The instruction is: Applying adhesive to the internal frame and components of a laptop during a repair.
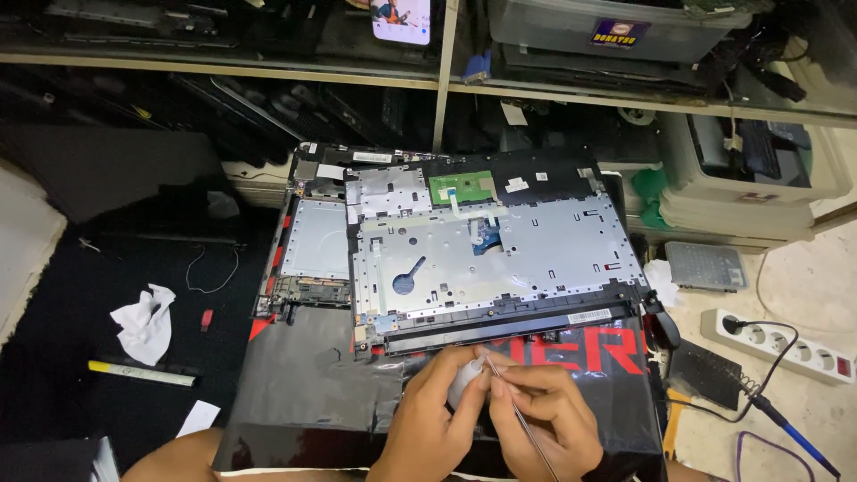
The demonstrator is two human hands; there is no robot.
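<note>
Both hands' fingers (478, 386) pinching white piece (464, 379)

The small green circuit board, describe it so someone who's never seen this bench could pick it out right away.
Start at the opened laptop shell lying upside down in the middle of the black mat, its silver metal plate facing up. Follow that plate to its far edge, toward the shelves. There sits the green circuit board, a flat rectangle, the only bright green part among the grey metal and black plastic around it.

Above the opened laptop chassis (495, 259), a lit phone screen (401, 20) hangs at the shelf; to its right, a dark rectangular label with yellow edging (619, 34) sits on a grey bin (607, 25). Small white stickers (516, 185) dot the chassis.
</note>
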